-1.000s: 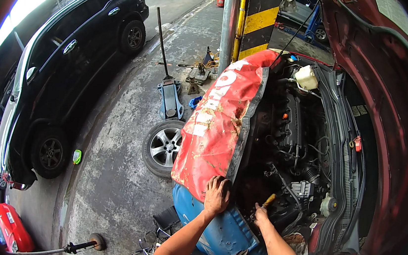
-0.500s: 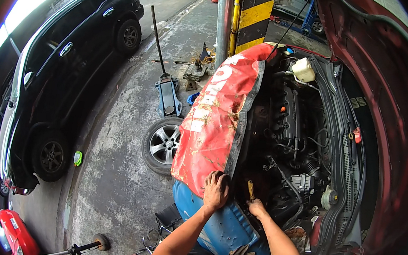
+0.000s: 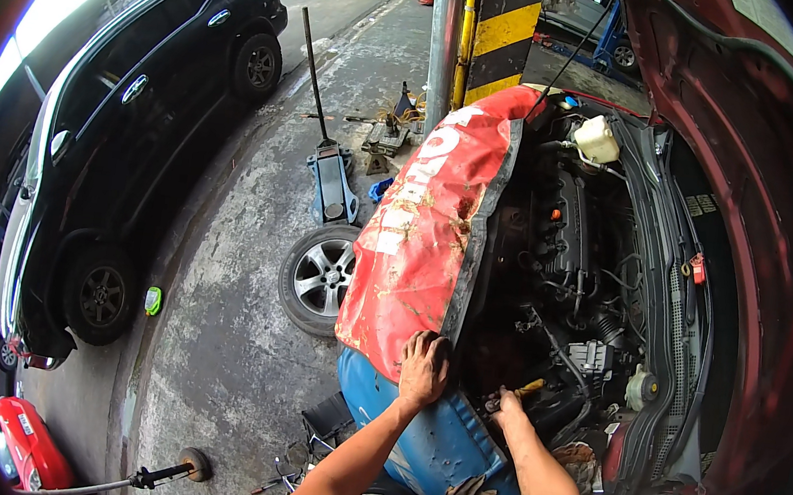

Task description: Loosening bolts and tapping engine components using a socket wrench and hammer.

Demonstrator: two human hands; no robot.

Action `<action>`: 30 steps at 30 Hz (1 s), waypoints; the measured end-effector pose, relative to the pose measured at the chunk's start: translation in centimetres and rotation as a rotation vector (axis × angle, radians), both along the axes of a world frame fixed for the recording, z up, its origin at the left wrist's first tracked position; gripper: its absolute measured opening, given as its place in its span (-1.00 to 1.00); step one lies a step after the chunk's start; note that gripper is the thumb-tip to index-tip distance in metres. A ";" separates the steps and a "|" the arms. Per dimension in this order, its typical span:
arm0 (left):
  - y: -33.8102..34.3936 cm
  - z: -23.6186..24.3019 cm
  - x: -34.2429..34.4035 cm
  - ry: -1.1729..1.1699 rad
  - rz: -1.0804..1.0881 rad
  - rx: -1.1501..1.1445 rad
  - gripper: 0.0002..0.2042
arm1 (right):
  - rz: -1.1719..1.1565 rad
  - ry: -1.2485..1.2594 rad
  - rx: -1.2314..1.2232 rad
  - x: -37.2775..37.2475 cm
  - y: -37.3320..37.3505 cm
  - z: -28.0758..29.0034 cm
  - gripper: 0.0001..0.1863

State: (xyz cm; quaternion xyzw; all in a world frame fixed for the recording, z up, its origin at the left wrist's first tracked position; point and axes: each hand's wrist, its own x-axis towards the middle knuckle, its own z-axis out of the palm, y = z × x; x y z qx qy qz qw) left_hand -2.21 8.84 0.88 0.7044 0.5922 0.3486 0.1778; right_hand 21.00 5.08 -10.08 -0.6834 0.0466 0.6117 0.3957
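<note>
My left hand point(image 3: 422, 370) rests on the front edge of a red fender cover point(image 3: 415, 259) with white lettering, fingers laid over it and holding nothing. Below that, a blue padded cover point(image 3: 388, 421) drapes over the car's corner. My right hand point(image 3: 510, 410) reaches into the open engine bay, its fingers closed on a yellow-handled tool point(image 3: 530, 387). The handle sticks out to the right above the hand; the tool's other end is hard to make out. Around it are dark hoses and the engine point(image 3: 567, 236).
A raised dark red hood point(image 3: 717, 136) stands at the right. On the floor to the left lie a wheel point(image 3: 321, 278) and a blue floor jack point(image 3: 332, 188) with an upright handle. A striped pillar point(image 3: 504, 37) rises behind the car. A black SUV point(image 3: 139, 124) is parked at the far left.
The yellow handle has swung from upright to tilted rightward as my right hand turned. My left hand stays on the cover. The whole view has shifted slightly.
</note>
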 end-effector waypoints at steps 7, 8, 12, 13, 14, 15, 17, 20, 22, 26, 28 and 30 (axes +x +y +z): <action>-0.5 -0.3 -1.5 0.026 0.028 -0.014 -0.56 | 1.371 -0.972 0.452 -0.8 -0.8 0.3 -0.83; -0.8 -0.3 -2.0 0.035 0.035 -0.019 -0.56 | 1.376 -0.960 0.459 -1.8 -0.7 -0.2 -0.83; 0.3 0.1 1.0 -0.001 -0.014 -0.004 -0.56 | -0.241 -0.047 0.066 1.9 -0.8 -2.3 -0.67; -0.4 -0.3 -0.9 0.039 0.029 -0.023 -0.56 | 0.240 -0.267 0.076 -0.4 -0.9 -0.8 -0.66; -0.8 -0.3 -1.8 0.053 0.046 -0.029 -0.56 | 0.708 -0.495 0.105 -1.8 -0.9 0.8 -0.65; -0.6 -0.2 -1.6 0.043 0.037 -0.026 -0.56 | 1.207 -0.737 0.304 -0.7 -0.6 1.1 -0.52; -0.5 0.0 -1.1 0.032 0.024 -0.023 -0.56 | 1.261 -0.743 0.260 -0.2 -0.7 1.1 -0.48; 0.3 0.5 0.8 -0.009 -0.006 0.012 -0.56 | 0.318 -0.190 0.042 1.9 -0.9 -1.5 -0.56; 0.1 0.0 0.3 0.004 -0.003 0.001 -0.57 | -0.186 -0.043 0.028 0.7 -0.7 -1.1 -0.59; -0.7 0.0 -1.3 0.021 0.020 -0.028 -0.58 | 0.961 -0.579 0.165 -0.5 -0.8 2.0 -0.62; -0.2 0.1 -0.8 0.016 0.018 -0.020 -0.58 | 1.353 -0.809 0.273 -0.1 -0.4 1.1 -0.58; -0.1 -0.1 -0.3 0.009 0.008 -0.002 -0.58 | 0.882 -0.656 0.193 -0.2 -0.1 -0.8 -0.56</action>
